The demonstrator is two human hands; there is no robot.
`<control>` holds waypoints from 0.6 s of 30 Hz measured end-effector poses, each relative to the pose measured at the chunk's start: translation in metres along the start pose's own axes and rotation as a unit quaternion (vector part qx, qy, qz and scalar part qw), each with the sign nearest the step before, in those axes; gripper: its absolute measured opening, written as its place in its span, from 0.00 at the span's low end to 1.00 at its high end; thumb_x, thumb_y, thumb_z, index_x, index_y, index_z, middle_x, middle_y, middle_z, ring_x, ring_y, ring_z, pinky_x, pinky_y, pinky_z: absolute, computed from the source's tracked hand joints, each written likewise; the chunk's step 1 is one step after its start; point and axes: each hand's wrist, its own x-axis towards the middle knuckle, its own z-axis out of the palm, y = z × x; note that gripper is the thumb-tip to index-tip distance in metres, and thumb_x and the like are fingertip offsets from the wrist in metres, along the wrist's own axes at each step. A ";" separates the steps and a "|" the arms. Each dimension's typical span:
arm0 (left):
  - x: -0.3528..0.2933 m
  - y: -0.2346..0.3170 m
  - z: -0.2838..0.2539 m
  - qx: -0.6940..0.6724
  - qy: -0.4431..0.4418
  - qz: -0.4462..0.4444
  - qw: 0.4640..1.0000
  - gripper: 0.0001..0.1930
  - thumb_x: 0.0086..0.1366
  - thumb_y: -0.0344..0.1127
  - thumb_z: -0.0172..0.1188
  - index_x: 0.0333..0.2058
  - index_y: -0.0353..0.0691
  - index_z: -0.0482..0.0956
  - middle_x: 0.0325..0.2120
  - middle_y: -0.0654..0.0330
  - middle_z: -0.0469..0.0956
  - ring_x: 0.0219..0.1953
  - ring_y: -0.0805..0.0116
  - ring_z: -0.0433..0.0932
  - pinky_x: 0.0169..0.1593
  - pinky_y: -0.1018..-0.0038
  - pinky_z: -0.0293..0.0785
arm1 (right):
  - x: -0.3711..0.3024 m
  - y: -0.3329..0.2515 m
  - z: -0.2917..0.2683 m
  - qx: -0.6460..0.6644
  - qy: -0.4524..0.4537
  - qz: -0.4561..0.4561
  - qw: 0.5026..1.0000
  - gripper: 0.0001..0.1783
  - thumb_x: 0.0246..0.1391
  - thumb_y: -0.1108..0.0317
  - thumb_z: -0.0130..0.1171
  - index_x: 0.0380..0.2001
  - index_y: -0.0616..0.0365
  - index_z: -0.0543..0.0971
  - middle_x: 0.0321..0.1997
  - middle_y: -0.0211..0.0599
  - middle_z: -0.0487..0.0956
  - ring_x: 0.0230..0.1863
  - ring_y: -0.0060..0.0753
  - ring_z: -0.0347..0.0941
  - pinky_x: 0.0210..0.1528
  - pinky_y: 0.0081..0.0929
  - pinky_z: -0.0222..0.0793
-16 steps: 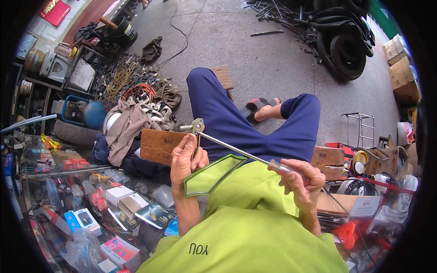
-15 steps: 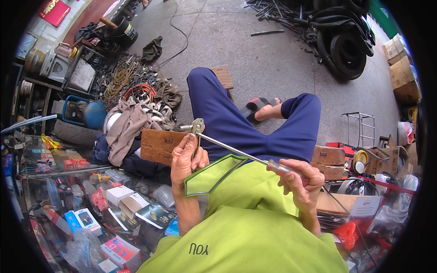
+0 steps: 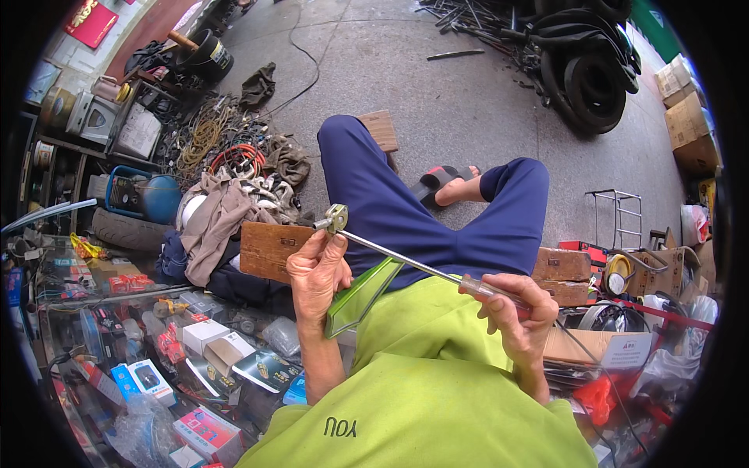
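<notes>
My left hand (image 3: pixel 316 273) pinches the stem of a rear-view mirror (image 3: pixel 360 299) below its metal clamp (image 3: pixel 334 219). The angular mirror, with a dark rim, hangs tilted beside that hand, its glass showing bright green. In my right hand (image 3: pixel 516 308) is the clear, reddish handle of a long screwdriver (image 3: pixel 398 257). Its shaft runs up and left across my lap, and its end meets the clamp; the very tip is hidden there.
A wooden bench (image 3: pixel 269 249) shows on both sides of me. To the left, a glass counter holds small boxes (image 3: pixel 204 334). Cloths and cables (image 3: pixel 226 148) lie beyond it. Tyres (image 3: pixel 593 90) are piled at the far right, and a cardboard box (image 3: pixel 690 132) stands nearby.
The mirror and its clamp have turned in my left hand, so the glass now appears narrower. My right hand keeps the screwdriver at the clamp, nearly in the same place.
</notes>
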 end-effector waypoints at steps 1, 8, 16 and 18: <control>0.000 0.000 0.000 0.011 0.004 0.005 1.000 0.12 0.65 0.36 0.62 0.42 0.35 0.80 0.08 0.70 0.62 0.10 0.81 0.62 0.16 0.82 0.59 | 0.000 0.002 -0.001 -0.016 -0.005 -0.027 1.000 0.14 0.54 0.70 0.64 0.40 0.69 0.80 0.30 0.42 0.83 0.25 0.24 0.79 0.23 0.16 0.71; -0.001 0.005 0.000 0.068 0.015 0.027 0.997 0.12 0.64 0.37 0.64 0.37 0.33 0.80 0.09 0.68 0.66 0.10 0.81 0.63 0.16 0.82 0.55 | 0.003 -0.004 -0.006 -0.060 -0.043 -0.099 0.992 0.16 0.45 0.79 0.67 0.41 0.66 0.80 0.30 0.45 0.83 0.28 0.31 0.81 0.29 0.20 0.73; -0.002 0.005 -0.003 0.007 0.004 -0.004 1.000 0.13 0.62 0.35 0.66 0.42 0.34 0.82 0.14 0.71 0.70 0.12 0.84 0.62 0.18 0.84 0.55 | 0.011 -0.017 -0.004 -0.164 -0.074 -0.229 0.957 0.19 0.42 0.79 0.69 0.42 0.64 0.80 0.28 0.43 0.82 0.26 0.35 0.80 0.25 0.23 0.73; -0.002 0.005 -0.003 0.005 0.003 -0.006 1.000 0.13 0.62 0.34 0.66 0.42 0.34 0.82 0.15 0.71 0.70 0.12 0.84 0.62 0.18 0.84 0.56 | 0.012 -0.017 -0.005 -0.170 -0.075 -0.233 0.955 0.20 0.41 0.79 0.69 0.41 0.64 0.80 0.29 0.43 0.82 0.25 0.35 0.80 0.25 0.24 0.73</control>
